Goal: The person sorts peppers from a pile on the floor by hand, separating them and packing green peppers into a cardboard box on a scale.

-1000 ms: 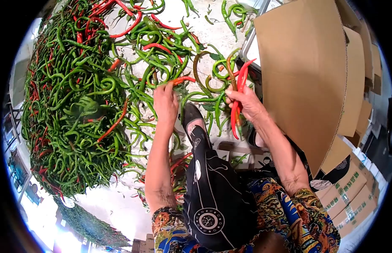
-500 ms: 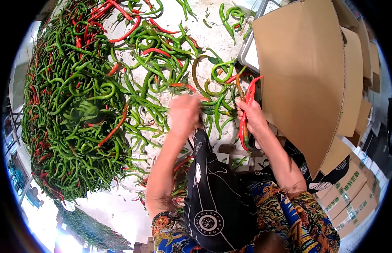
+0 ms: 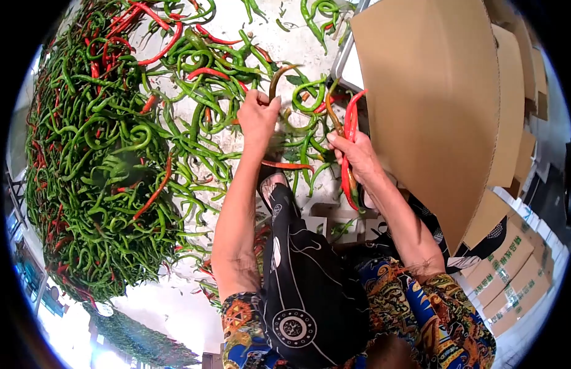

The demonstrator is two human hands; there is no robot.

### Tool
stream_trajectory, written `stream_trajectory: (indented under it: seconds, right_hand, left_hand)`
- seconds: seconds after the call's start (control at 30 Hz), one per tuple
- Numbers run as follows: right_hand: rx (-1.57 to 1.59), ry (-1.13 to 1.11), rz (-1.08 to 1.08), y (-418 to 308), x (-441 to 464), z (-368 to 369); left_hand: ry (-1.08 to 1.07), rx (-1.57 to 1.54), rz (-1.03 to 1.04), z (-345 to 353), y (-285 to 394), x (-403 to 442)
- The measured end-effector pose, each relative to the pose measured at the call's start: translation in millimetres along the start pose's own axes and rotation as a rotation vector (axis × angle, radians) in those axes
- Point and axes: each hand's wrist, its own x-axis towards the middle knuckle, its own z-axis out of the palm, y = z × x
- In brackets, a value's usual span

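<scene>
My left hand (image 3: pixel 259 123) reaches over the loose chili peppers, thumb and fingers pinched on a curved brownish chili pepper (image 3: pixel 275 80). Green chili peppers (image 3: pixel 202 58) lie around it on the pale surface, a few red ones among them. A red-orange chili pepper (image 3: pixel 291 165) shows beside my left wrist, over the gap near my foot; I cannot tell what it rests on. My right hand (image 3: pixel 356 157) is closed around a small bunch of chili peppers (image 3: pixel 350 117), red ones with a brownish-green one, their ends sticking out above and below the fist.
A large heap of green and red chili peppers (image 3: pixel 107 154) fills the left side. An open cardboard box (image 3: pixel 430 92) stands close at the right, its flap beside my right hand. Behind it are stacked cartons (image 3: pixel 513 277). A pale tray edge (image 3: pixel 352 64) shows at the back.
My left hand has moved up and away, and its fingers now pinch the brownish chili pepper. A red-orange one now shows by the wrist. My right hand keeps its bunch; the view has shifted slightly.
</scene>
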Motion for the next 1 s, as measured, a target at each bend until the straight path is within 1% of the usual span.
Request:
stream_trajectory:
  seconds: [0.03, 0.07, 0.13, 0.17, 0.2, 0.23, 0.27, 0.3, 0.33, 0.37, 0.4, 0.43, 0.47, 0.53, 0.57, 0.6, 0.67, 0.7, 0.73, 0.77, 0.8, 0.83, 0.87, 0.9, 0.93, 0.97, 1.0]
  right_hand:
    - [0.008, -0.013, -0.015, -0.6, -0.4, 0.6]
    - [0.018, -0.026, -0.006, -0.9, -1.3, 1.3]
    - [0.040, -0.059, -0.001, -5.4, -2.1, 7.1]
    - [0.078, -0.074, 0.002, -10.2, -5.3, 12.9]
    - [0.037, -0.088, -0.008, -17.3, -9.4, 18.5]
    - [0.016, -0.153, -0.073, -13.7, -7.3, 20.5]
    - [-0.004, -0.217, -0.137, -9.7, -3.8, 21.6]
    - [-0.098, -0.266, -0.113, -10.7, -2.7, 16.5]
    - [-0.277, -0.260, -0.050, -20.5, -5.2, 13.8]
    - [-0.289, -0.276, -0.001, -21.4, -4.1, 9.7]
    - [-0.302, -0.292, 0.045, -22.3, -3.2, 7.1]
    - [-0.174, -0.252, -0.043, -21.1, -10.4, 7.8]
    - [-0.158, -0.231, -0.029, -15.9, -11.3, 4.4]
    - [-0.129, -0.192, 0.001, -2.8, -7.3, -3.3]
    - [-0.146, -0.234, -0.003, -9.0, -12.4, -0.8]
    - [-0.111, -0.251, -0.016, -12.3, -15.9, 4.6]
    - [-0.073, -0.290, -0.002, -12.9, -15.2, 8.5]
    - [0.010, -0.276, -0.022, -11.1, -13.6, 13.1]
    - [0.102, -0.262, 0.022, -14.2, -15.5, 15.7]
    - [0.158, -0.257, 0.043, -14.5, -15.1, 17.1]
    - [0.212, -0.250, 0.063, -15.6, -14.3, 16.3]
    - [0.246, -0.233, 0.092, -17.2, -14.5, 15.2]
    - [0.237, -0.236, 0.074, -16.5, -12.8, 13.7]
    - [0.213, -0.239, 0.075, -18.0, -13.3, 12.6]
    - [0.186, -0.240, 0.079, -19.5, -14.8, 10.9]
    - [0.161, -0.256, 0.090, -20.0, -15.2, 8.8]
    - [0.138, -0.270, 0.100, -19.8, -15.9, 7.2]
  left_hand:
    - [-0.053, -0.249, -0.063, -4.2, 6.0, -7.2]
    - [-0.086, -0.444, -0.090, -13.4, 31.8, -21.1]
    - [-0.173, -0.589, -0.168, -20.7, 49.8, -41.8]
    - [-0.219, -0.493, -0.130, -19.7, 50.2, -50.5]
    - [-0.260, -0.396, -0.090, -16.2, 48.6, -59.6]
    - [-0.326, -0.672, -0.208, -6.3, 52.8, -71.2]
    - [-0.401, -0.432, -0.181, -8.4, 54.0, -78.6]
    - [-0.412, -0.511, -0.242, -5.2, 54.8, -85.3]
    - [-0.424, -0.592, -0.301, -0.5, 50.9, -88.8]
    - [-0.394, -0.499, -0.214, 2.7, 39.2, -88.4]
    - [-0.331, -0.448, -0.168, 2.0, 34.9, -84.7]
    - [-0.266, -0.398, -0.123, 0.0, 31.9, -80.7]
    - [-0.199, -0.348, -0.079, -2.5, 27.0, -76.2]
    - [0.099, -0.015, 0.268, -7.8, 6.7, -37.6]
    - [0.193, 0.032, 0.278, -11.8, 4.1, -18.8]
    - [0.228, 0.162, 0.319, -17.2, -5.7, 1.6]
    - [0.372, 0.374, 0.387, -27.4, -10.2, 35.1]
    - [0.405, 0.487, 0.401, -35.2, -7.8, 49.5]
    - [0.437, 0.604, 0.410, -44.6, -7.1, 61.3]
    - [0.406, 0.706, 0.379, -51.0, -16.1, 71.2]
    - [0.446, 0.748, 0.394, -55.5, -19.4, 77.0]
    - [0.386, 0.764, 0.411, -58.5, -22.7, 78.4]
    - [0.324, 0.781, 0.428, -60.9, -27.2, 76.1]
    - [0.301, 0.774, 0.535, -60.2, -26.6, 70.3]
    - [0.208, 0.750, 0.607, -57.1, -25.7, 59.5]
    - [0.059, 0.759, 0.649, -51.7, -25.4, 42.4]
    - [-0.064, 0.726, 0.736, -44.2, -30.4, 29.3]
